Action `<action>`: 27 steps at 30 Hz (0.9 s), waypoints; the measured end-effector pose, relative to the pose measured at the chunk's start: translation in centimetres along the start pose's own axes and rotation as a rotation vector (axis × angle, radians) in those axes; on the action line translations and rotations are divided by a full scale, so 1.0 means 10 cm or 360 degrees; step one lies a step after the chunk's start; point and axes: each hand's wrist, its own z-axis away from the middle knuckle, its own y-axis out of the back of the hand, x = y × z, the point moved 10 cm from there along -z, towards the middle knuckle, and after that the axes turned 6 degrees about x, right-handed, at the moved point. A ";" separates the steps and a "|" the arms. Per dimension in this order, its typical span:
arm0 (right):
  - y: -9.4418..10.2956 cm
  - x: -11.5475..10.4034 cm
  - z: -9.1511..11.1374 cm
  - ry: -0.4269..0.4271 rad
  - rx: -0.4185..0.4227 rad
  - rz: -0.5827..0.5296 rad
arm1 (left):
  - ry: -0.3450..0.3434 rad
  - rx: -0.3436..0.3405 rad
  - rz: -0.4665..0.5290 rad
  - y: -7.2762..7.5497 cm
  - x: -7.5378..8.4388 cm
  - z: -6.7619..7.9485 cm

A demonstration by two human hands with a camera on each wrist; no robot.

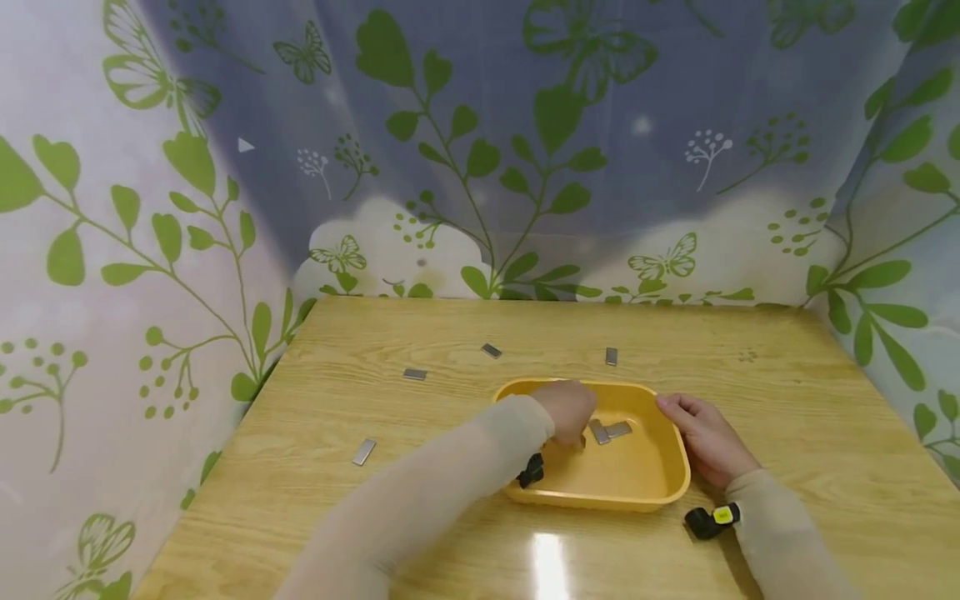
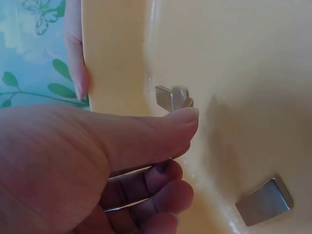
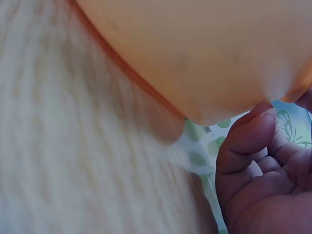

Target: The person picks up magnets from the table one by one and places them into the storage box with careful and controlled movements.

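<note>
A yellow plastic bin (image 1: 600,500) stands on the wooden table. My left hand (image 1: 567,408) reaches down into it, thumb and index finger pinching a small silver rectangular block (image 2: 188,102); only its end shows above the thumb. Just beyond those fingertips, two similar blocks (image 1: 618,429) lie touching on the bin's floor. Another block (image 2: 265,202) lies in the bin nearer the left wrist camera, hidden by the arm in the head view. My right hand (image 1: 708,442) grips the bin's right rim, with the thumb at the top edge and the fingers outside.
Outside the bin, separate silver blocks lie on the table (image 1: 787,417): one at far left (image 1: 363,452), one left of the bin (image 1: 415,374), and two behind it (image 1: 491,351). Patterned cloth (image 1: 487,167) hangs around the table's back and sides.
</note>
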 end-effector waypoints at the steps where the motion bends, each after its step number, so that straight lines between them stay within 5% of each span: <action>1: 0.00 0.00 0.00 -0.0001 -0.0001 -0.0005 | 0.0001 -0.0001 0.0000 -0.01 -0.01 -0.01; 27: 0.01 0.01 -0.01 -0.0014 -0.0003 0.0016 | 0.0038 -0.0034 -0.0082 -0.12 -0.07 -0.06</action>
